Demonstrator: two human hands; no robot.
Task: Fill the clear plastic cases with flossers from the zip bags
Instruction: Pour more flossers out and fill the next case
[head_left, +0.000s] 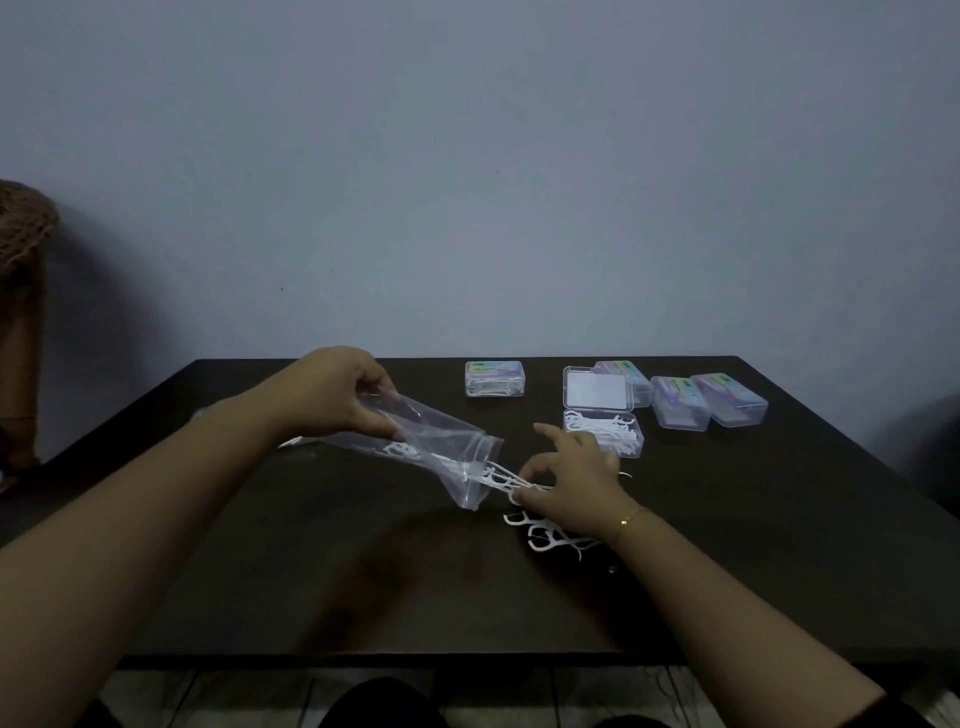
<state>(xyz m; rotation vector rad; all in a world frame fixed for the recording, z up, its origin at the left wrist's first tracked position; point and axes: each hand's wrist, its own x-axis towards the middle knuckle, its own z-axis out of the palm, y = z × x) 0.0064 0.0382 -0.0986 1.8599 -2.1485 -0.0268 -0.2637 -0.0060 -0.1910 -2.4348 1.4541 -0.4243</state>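
My left hand (337, 395) grips the closed end of a clear zip bag (447, 447), tilted with its mouth down to the right. A few white flossers (501, 478) stick out of the mouth. My right hand (571, 488) pinches those flossers at the bag's mouth, index finger pointing up. Several loose flossers (545, 535) lie on the dark table (311, 571) under my right wrist. Just beyond my right hand stands an open clear case (605, 436) with flossers inside, its lid (597, 389) tipped back.
A closed case (494, 378) holding flossers sits at the back centre. Three more closed cases (680, 402) with coloured labels stand at the back right. Another flat clear bag (291, 441) lies under my left forearm. A brown object (21, 270) stands beyond the table's left edge.
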